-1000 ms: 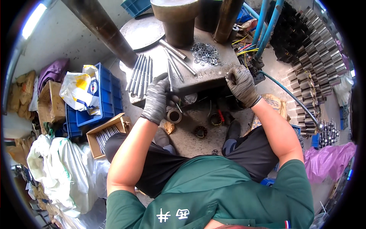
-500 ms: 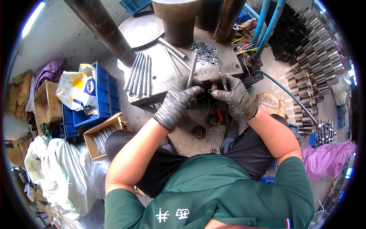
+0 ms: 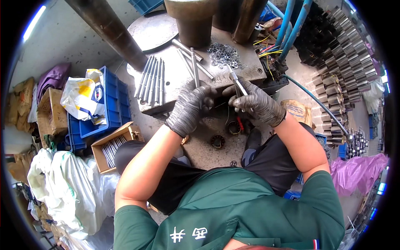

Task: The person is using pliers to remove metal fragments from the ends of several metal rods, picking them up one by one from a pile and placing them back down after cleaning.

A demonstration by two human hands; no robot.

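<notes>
My left hand, in a grey striped glove, is closed around a slim steel rod that stands up out of the fist. My right hand, gloved alike, grips a slim metal hand tool with a narrow tip pointing away and to the left. The tool's exact kind is unclear. Just beyond its tip lies a pile of small metal ring clips on the steel work table. A row of similar rods lies on the table's left part, and a few more rods rest near the middle.
A thick post and a heavy round column rise at the back. Cables and blue pipes stand at the right. A carton of rods and a blue crate are at my left; metal cylinders are stacked right.
The rod in my left hand has shifted left and stands more upright. The tool in my right hand has tilted to the left, and the hands are slightly farther apart.
</notes>
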